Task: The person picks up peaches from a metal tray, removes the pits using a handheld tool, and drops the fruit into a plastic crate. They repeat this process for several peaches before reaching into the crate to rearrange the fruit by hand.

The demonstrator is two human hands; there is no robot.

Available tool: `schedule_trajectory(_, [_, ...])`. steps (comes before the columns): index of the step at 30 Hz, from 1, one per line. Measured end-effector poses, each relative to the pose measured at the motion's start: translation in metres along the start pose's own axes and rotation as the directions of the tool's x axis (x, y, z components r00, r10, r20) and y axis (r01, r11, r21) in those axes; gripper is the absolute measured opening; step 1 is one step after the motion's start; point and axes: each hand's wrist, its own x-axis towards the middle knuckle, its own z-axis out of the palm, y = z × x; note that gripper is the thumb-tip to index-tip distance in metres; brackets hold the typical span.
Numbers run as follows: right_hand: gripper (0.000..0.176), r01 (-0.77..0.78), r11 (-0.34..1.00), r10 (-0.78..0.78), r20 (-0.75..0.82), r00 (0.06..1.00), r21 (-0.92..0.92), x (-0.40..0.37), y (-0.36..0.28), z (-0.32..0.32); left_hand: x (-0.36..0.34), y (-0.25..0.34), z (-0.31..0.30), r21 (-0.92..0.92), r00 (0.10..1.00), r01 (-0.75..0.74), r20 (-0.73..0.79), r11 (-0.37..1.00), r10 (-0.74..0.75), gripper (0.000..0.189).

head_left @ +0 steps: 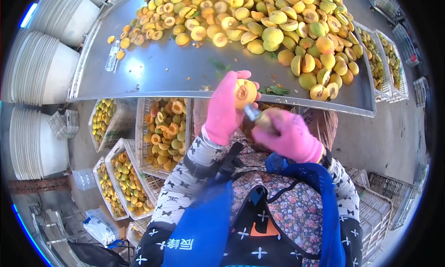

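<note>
My left hand [222, 108], in a pink glove, grips a yellow peach half [244, 94] with its cut face and brownish centre turned up. Just below the fruit, my right hand [294, 138], also in a pink glove, is closed around a small pitting tool [251, 112] with a shiny metal tip. The tip is close to the fruit's lower edge; blur hides whether they touch. Beyond both hands, a large pile of peach halves [278, 17] covers the far side of the metal table [153, 79].
A clear plastic bottle [112, 56] lies on the table's left. Green leaves [276, 90] are near its front edge. Below, a crate of pitted halves [163, 167] stands left of my body, beside further filled crates [132, 179]. Stacked white tubs [39, 67] line the far left.
</note>
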Motion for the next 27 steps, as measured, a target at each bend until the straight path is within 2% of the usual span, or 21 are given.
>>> schedule_trajectory(1, [0.021,0.004,0.996,-0.014,-0.106,0.994,-0.094,0.0,0.004,0.001,0.002,-0.012,-0.014,0.597,0.906,-0.417,0.212,0.685,0.367,0.032])
schedule_trajectory(2, [0.023,-0.01,0.982,-0.031,-0.216,0.976,-0.187,-0.002,0.008,0.002,-0.003,-0.009,-0.011,0.561,0.938,-0.344,0.163,0.753,0.307,0.034])
schedule_trajectory(3, [0.028,-0.047,0.942,-0.008,-0.162,0.987,-0.333,-0.003,0.015,0.0,-0.007,-0.003,-0.002,0.516,0.963,-0.27,0.125,0.813,0.24,0.037])
schedule_trajectory(5, [0.03,-0.081,0.887,0.052,-0.077,0.996,-0.454,-0.001,0.014,-0.003,-0.007,-0.003,0.006,0.466,0.973,-0.229,0.134,0.855,0.188,0.043])
schedule_trajectory(7, [0.032,-0.091,0.835,0.095,-0.02,0.995,-0.542,0.0,0.015,-0.003,-0.004,-0.011,0.001,0.463,0.954,-0.295,0.191,0.836,0.231,0.051])
schedule_trajectory(9, [0.03,-0.082,0.81,0.1,-0.001,0.995,-0.581,0.0,0.02,-0.003,0.0,-0.015,-0.005,0.661,0.877,-0.479,0.328,0.578,0.351,0.054])
schedule_trajectory(10, [0.029,-0.078,0.798,0.103,0.008,0.995,-0.598,0.0,0.022,-0.003,0.0,-0.016,-0.008,0.726,0.829,-0.548,0.406,0.416,0.385,0.056])
schedule_trajectory(14, [0.026,-0.061,0.763,0.118,0.047,0.992,-0.644,-0.003,0.021,-0.001,0.0,-0.021,-0.007,0.649,0.858,-0.514,0.374,0.562,0.352,0.061])
schedule_trajectory(15, [0.025,-0.053,0.764,0.12,0.061,0.991,-0.643,-0.004,0.021,-0.001,0.0,-0.022,-0.007,0.654,0.863,-0.505,0.37,0.563,0.344,0.062])
schedule_trajectory(16, [0.024,-0.042,0.766,0.118,0.076,0.99,-0.642,-0.004,0.021,0.0,0.002,-0.023,-0.01,0.683,0.849,-0.526,0.387,0.507,0.36,0.063])
schedule_trajectory(17, [0.024,-0.085,0.835,0.154,0.083,0.985,-0.543,-0.004,0.02,0.003,0.003,-0.024,-0.012,0.708,0.835,-0.544,0.403,0.45,0.375,0.063])
schedule_trajectory(19, [0.024,-0.177,0.928,0.223,0.106,0.969,-0.329,-0.005,0.02,0.007,0.012,-0.029,-0.019,0.762,0.756,-0.614,0.495,0.204,0.429,0.064])
schedule_trajectory(21, [0.024,-0.165,0.961,0.185,0.076,0.98,-0.221,-0.008,0.019,0.011,0.008,-0.027,-0.014,0.804,0.847,-0.51,0.409,0.305,0.339,0.062])
schedule_trajectory(22, [0.024,-0.156,0.974,0.169,0.063,0.984,-0.165,-0.01,0.02,0.014,0.007,-0.029,-0.015,0.8,0.863,-0.49,0.39,0.347,0.321,0.061])
schedule_trajectory(24, [0.024,-0.136,0.938,0.158,0.043,0.987,-0.32,-0.012,0.028,0.02,0.009,-0.035,-0.02,0.766,0.868,-0.489,0.381,0.417,0.317,0.059])
schedule_trajectory(26, [0.025,-0.108,0.877,0.136,0.026,0.99,-0.467,-0.012,0.029,0.02,0.012,-0.035,-0.022,0.739,0.828,-0.549,0.421,0.39,0.369,0.057])
schedule_trajectory(27, [0.025,-0.084,0.836,0.116,0.026,0.993,-0.542,-0.009,0.026,0.015,0.012,-0.033,-0.021,0.738,0.794,-0.588,0.447,0.332,0.412,0.057])
